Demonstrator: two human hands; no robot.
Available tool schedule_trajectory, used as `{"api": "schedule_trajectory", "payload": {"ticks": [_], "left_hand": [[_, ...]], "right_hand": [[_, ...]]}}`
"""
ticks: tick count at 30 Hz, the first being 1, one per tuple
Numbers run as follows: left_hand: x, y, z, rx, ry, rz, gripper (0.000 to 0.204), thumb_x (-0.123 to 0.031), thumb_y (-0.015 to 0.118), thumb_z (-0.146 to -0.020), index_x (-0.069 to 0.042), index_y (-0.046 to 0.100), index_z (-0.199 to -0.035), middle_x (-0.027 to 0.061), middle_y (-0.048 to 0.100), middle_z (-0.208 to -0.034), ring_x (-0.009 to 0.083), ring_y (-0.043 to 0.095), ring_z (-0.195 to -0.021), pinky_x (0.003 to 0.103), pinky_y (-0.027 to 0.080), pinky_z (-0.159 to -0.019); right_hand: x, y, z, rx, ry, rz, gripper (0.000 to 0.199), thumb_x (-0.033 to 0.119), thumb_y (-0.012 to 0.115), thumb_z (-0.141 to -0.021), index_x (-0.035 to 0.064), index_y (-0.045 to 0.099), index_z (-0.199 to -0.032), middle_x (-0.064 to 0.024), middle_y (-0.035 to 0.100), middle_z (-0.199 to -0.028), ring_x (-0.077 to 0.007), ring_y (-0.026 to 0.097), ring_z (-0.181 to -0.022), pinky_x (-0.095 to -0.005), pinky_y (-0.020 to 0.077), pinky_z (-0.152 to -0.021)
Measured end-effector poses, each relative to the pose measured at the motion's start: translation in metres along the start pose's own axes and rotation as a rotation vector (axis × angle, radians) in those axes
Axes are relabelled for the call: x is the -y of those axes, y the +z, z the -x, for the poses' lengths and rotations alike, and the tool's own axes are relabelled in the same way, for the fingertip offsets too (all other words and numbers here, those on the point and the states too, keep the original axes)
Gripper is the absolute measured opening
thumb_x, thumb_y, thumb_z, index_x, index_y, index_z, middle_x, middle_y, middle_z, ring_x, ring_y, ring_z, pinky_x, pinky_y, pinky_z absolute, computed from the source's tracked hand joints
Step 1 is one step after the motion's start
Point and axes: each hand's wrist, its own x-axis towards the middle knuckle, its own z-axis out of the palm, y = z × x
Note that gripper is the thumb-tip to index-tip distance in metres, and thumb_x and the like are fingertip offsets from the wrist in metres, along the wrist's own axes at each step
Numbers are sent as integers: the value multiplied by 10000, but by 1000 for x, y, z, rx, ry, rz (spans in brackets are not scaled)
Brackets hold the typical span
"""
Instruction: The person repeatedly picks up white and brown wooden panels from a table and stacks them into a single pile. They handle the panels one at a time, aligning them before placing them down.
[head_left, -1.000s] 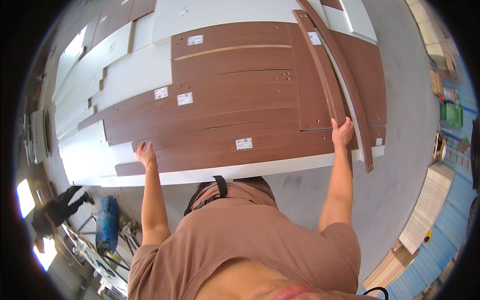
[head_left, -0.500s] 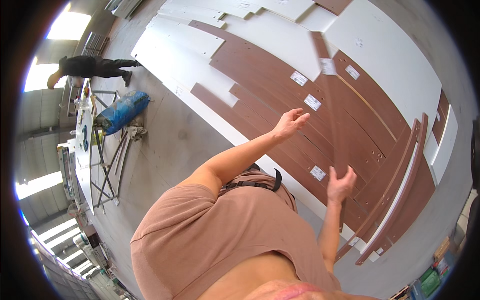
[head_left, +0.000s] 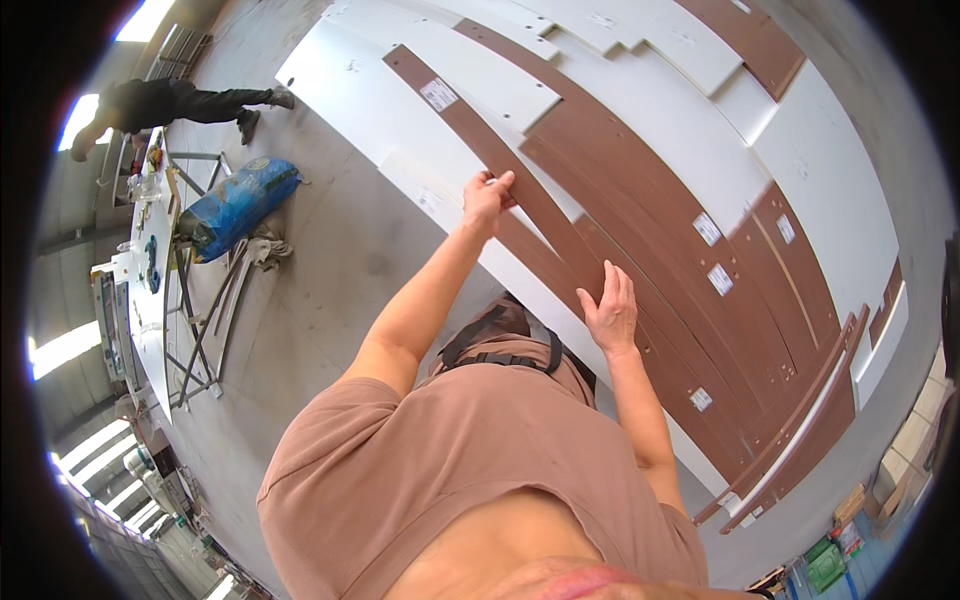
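Observation:
A long narrow brown board (head_left: 470,130) with a white label near its far end lies slantwise over white and brown panels. My left hand (head_left: 486,207) is at its near edge, thumb and curled fingers closed on that edge. My right hand (head_left: 611,312) is farther right, beside the board's nearer part, fingers stretched out and thumb apart, holding nothing. Whether its fingertips touch the board I cannot tell. Under and around both hands is a broad layer of brown boards (head_left: 630,170), some labelled, and white panels (head_left: 840,190).
Two curved-looking brown rails (head_left: 800,440) lie at the right end of the stack. To the left stand a work table (head_left: 155,330) on metal legs and a blue sack (head_left: 240,205). A person in dark clothes (head_left: 170,103) is beyond it. Grey floor (head_left: 350,260) runs between.
The labelled brown board, blurred upright by my right hand before, has swung left and lies slanted. My left hand has moved left onto its edge; my right hand has moved left and away from me.

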Motion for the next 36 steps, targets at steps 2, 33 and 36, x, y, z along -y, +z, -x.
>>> {"api": "schedule_trajectory", "payload": {"ticks": [2, 33, 36], "left_hand": [[-34, -35, -29, -4, 26, 38, 224, -163, 704, -935, -57, 583, -1091, 38, 675, -919, 161, 656, -746, 340, 587, -747], [-159, -179, -232, 156, -212, 152, 156, -142, 636, -975, 9, 617, -1009, 104, 627, -959, 261, 627, -914, 426, 555, -925], [-148, -184, -226, 146, -242, 157, 176, -179, 683, -944, -24, 604, -918, 100, 635, -880, 255, 620, -849, 435, 555, -882]], "right_hand": [[15, 17, -16, 34, -17, -7, 672, 214, 775, -814, -51, 474, -1353, -217, 539, -1266, -379, 531, -1160, -448, 460, -981], [112, 130, -134, -153, 200, 146, 596, 228, 820, -738, 13, 575, -1236, -158, 572, -1185, -353, 540, -1130, -460, 434, -981], [114, 134, -122, -152, 219, 103, 582, 194, 833, -725, 9, 578, -1214, -176, 574, -1179, -361, 540, -1124, -457, 438, -980]]}}
